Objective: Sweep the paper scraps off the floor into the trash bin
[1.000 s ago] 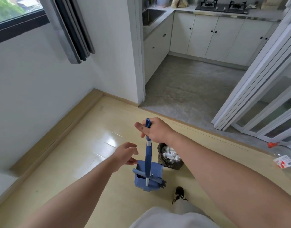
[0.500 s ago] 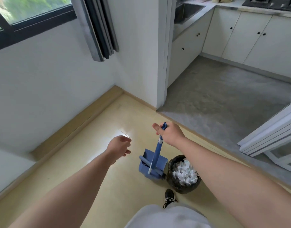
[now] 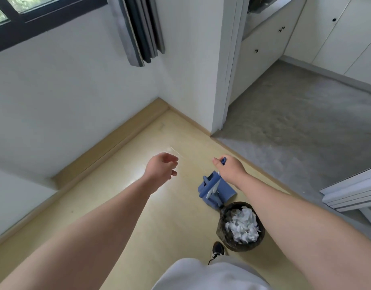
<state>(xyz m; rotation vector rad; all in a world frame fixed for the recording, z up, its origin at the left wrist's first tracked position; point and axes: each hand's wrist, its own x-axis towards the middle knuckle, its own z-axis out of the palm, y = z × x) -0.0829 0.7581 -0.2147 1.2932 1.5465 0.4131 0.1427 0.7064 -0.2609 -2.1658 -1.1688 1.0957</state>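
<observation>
A blue dustpan (image 3: 224,190) stands on the pale wood floor with a blue broom clipped onto it. My right hand (image 3: 230,168) grips the top of the upright blue handle above it. To the left, apart from the dustpan, my left hand (image 3: 161,167) hovers with fingers loosely curled and nothing in it. Just below the dustpan stands a round trash bin (image 3: 222,231) lined with a black bag and filled with crumpled white paper scraps (image 3: 242,226). No scraps show on the floor.
White walls meet in a corner (image 3: 159,97) ahead with a wooden skirting. A dark curtain (image 3: 142,30) hangs under the window. The grey kitchen floor (image 3: 295,126) begins at right past a doorframe. White sliding door panels (image 3: 352,191) stand at right. My shoe (image 3: 217,250) is by the bin.
My left hand has let go of the dustpan and moved up and left, away from it. The view has tilted down and toward the corner. My right hand still holds the handle.
</observation>
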